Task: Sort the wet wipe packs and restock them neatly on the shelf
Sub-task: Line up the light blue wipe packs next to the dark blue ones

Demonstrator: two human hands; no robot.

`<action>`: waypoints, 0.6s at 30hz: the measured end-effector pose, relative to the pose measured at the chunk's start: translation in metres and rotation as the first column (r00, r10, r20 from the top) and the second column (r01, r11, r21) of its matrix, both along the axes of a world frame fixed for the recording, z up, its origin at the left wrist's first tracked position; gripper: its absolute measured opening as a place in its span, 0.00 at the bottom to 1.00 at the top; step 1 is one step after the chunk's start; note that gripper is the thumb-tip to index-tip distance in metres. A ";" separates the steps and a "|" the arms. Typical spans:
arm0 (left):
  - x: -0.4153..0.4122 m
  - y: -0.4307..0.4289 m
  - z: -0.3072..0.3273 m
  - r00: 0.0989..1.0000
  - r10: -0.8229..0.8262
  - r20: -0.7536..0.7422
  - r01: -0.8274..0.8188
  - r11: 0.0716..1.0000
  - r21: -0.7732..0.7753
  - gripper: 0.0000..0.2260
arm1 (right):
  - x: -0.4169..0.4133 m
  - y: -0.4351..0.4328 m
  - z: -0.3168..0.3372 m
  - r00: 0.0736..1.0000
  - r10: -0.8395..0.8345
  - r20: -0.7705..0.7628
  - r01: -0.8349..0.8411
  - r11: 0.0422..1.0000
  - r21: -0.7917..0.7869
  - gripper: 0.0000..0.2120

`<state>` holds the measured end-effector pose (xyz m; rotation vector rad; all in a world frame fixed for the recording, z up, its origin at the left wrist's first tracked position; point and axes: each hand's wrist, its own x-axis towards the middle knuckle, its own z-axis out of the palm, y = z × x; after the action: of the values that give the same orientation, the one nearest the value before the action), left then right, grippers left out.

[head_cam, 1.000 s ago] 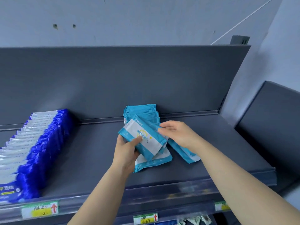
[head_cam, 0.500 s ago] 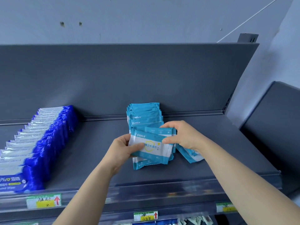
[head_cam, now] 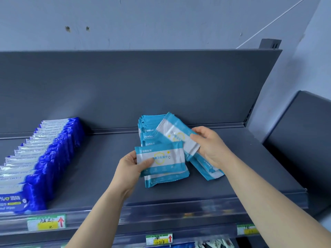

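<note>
On the dark grey shelf [head_cam: 241, 158] stands a row of teal wet wipe packs [head_cam: 148, 129] leaning against the back panel. My left hand [head_cam: 131, 165] grips a teal-and-white pack [head_cam: 164, 157] by its left edge, held over another flat pack [head_cam: 166, 179]. My right hand [head_cam: 209, 145] pinches a second teal-and-white pack [head_cam: 174, 133], tilted and lifted above the row. One more teal pack [head_cam: 209, 170] lies on the shelf under my right wrist.
A long row of dark blue and white wipe packs [head_cam: 41, 158] fills the shelf's left side. Price tags [head_cam: 46, 223] sit on the front rail. A second dark shelf unit [head_cam: 304, 140] stands at the right. A lower shelf holds more goods [head_cam: 213, 244].
My hands have drawn apart: the right hand lifted one pack up and back toward the row, tilting it, while the left hand kept another pack in front.
</note>
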<state>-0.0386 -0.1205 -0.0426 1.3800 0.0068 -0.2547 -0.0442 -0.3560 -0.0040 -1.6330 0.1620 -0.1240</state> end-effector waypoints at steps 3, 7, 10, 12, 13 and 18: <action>0.000 -0.001 -0.001 0.993 0.115 -0.039 -0.118 0.988 -0.104 0.11 | 0.000 -0.003 0.007 0.979 -0.201 0.038 0.198 0.977 0.079 0.05; -0.006 -0.014 0.006 0.981 0.160 -0.114 -0.183 0.955 -0.234 0.09 | -0.003 0.005 0.004 0.992 -0.095 -0.084 0.107 0.983 0.148 0.05; -0.013 -0.031 0.012 0.988 0.093 -0.124 -0.131 0.928 -0.349 0.10 | -0.012 0.028 -0.003 0.984 0.041 -0.173 0.000 0.973 0.233 0.14; -0.017 -0.040 0.010 0.996 0.077 -0.049 -0.088 0.960 -0.265 0.15 | -0.016 0.038 -0.007 0.977 0.092 -0.194 -0.049 0.975 0.215 0.19; -0.018 -0.044 0.007 0.996 0.082 -0.023 -0.085 0.972 -0.221 0.19 | -0.019 0.041 -0.007 0.972 0.117 -0.205 -0.080 0.981 0.179 0.21; -0.012 -0.039 0.002 0.988 0.155 0.003 -0.153 0.979 -0.135 0.19 | -0.022 0.032 -0.003 0.962 0.150 -0.229 -0.204 0.950 -0.235 0.15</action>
<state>-0.0503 -0.1599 -0.0404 1.2396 0.0836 -0.1136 -0.0660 -0.3244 -0.0072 -1.9112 0.1622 0.1735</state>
